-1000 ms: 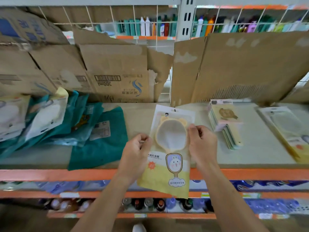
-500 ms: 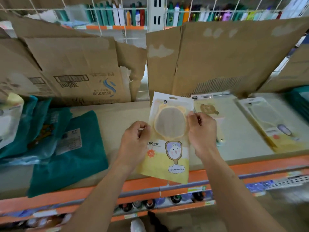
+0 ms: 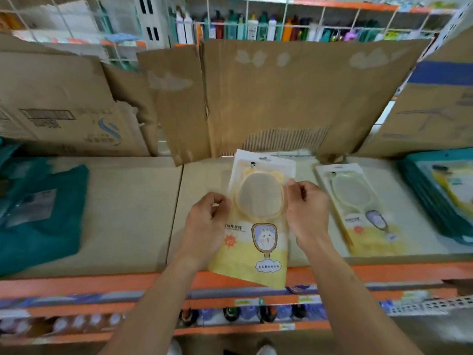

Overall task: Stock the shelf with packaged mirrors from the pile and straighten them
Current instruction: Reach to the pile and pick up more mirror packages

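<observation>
1. A bare stretch of shelf [image 3: 133, 213] is lying open between the teal packets [image 3: 43, 226] on the left and the held mirror packet [image 3: 258, 226], leaving room for a hand to pass.
2. Cardboard sheets [image 3: 294, 98] are standing along the back, blocking reach beyond the shelf.
3. A flat mirror packet [image 3: 358, 208] is lying to the right; the right hand [image 3: 307, 211] is filling the narrow strip between the two packets.
4. A teal stack [image 3: 440, 196] is occupying the far right end, just beside the flat mirror packet.
5. The held mirror packet is overhanging the orange front rail [image 3: 102, 283].
</observation>
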